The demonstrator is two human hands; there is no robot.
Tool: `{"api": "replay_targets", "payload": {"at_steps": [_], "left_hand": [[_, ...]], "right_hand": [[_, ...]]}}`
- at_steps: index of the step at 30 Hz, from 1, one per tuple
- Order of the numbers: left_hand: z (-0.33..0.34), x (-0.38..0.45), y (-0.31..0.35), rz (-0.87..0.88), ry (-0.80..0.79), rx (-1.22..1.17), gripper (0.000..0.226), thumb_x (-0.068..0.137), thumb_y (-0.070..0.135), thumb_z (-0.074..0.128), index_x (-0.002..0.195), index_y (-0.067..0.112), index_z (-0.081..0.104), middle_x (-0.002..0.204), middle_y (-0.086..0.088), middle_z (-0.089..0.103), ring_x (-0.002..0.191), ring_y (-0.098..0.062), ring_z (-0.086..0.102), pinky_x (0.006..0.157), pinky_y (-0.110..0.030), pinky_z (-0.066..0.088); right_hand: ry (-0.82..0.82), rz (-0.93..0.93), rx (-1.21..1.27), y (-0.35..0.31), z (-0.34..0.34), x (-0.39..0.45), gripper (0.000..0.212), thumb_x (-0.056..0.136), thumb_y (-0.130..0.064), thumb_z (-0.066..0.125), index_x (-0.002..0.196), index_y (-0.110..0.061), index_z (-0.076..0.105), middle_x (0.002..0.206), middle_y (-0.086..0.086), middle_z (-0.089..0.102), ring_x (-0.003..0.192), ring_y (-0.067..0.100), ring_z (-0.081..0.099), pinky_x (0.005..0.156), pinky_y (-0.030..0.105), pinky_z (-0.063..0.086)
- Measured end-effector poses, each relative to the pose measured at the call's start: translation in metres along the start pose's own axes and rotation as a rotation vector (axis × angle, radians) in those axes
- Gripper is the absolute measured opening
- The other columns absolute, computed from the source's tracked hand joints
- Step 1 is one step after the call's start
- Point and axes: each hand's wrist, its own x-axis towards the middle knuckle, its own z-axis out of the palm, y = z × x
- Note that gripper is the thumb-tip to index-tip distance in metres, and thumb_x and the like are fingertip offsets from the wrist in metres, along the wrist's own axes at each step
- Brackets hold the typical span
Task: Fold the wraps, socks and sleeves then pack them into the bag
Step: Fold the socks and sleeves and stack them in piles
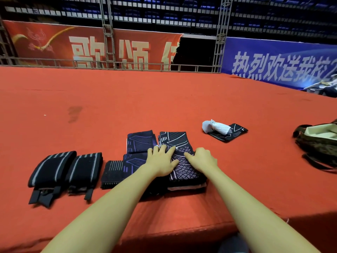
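Head view, both hands (180, 159) flat on sleeve (182, 161), fingers straight, bag (317, 143) cut off right

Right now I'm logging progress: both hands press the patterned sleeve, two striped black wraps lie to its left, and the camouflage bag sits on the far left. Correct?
Not quite. The head view shows the camouflage fabric bag at the far right edge, not the left. The rest holds: left hand and right hand on the dark patterned sleeve, two grey-striped black wraps left of it.

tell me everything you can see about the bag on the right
The bag lies on the red carpet at the frame's right edge, partly cut off. It looks like soft camouflage fabric in olive and brown, with its top open, showing a pale lining. A dark strap trails over the carpet in front. Neither hand touches it, and no folded item is seen inside.
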Motion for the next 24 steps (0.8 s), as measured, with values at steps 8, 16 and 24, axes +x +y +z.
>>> {"api": "replay_targets", "payload": {"at_steps": [8,16,24], "left_hand": [[0.006,0.001,0.0,0.18,0.178,-0.022,0.047,0.095,0.053,0.037,0.13,0.023,0.041,0.139,0.0,0.033,0.13,-0.022,0.028,0.105,-0.041,0.021],[0.017,0.001,0.005,0.099,-0.012,-0.009,0.045,0.098,0.039,0.029,0.137,0.021,0.038,0.138,-0.005,0.039,0.128,-0.024,0.034,0.108,-0.044,0.02],[0.017,-0.001,0.007,0.094,-0.021,-0.02,0.044,0.098,0.04,0.029,0.135,0.02,0.04,0.136,-0.002,0.041,0.129,-0.023,0.032,0.108,-0.046,0.018]], "right_hand": [[0.164,-0.147,-0.151,-0.006,-0.001,0.002,0.024,0.086,-0.017,0.043,0.11,-0.013,0.042,0.107,0.009,0.063,0.104,0.029,0.057,0.091,0.042,0.027],[0.103,-0.393,-0.321,0.013,0.032,0.006,0.058,0.098,-0.034,0.035,0.148,-0.009,0.019,0.155,0.01,0.024,0.138,0.019,0.031,0.108,0.036,0.023],[-0.165,-0.191,-0.345,0.01,0.031,0.008,0.069,0.1,-0.048,0.019,0.151,-0.004,0.001,0.159,0.016,0.001,0.146,0.025,0.013,0.115,0.047,0.003]]}}
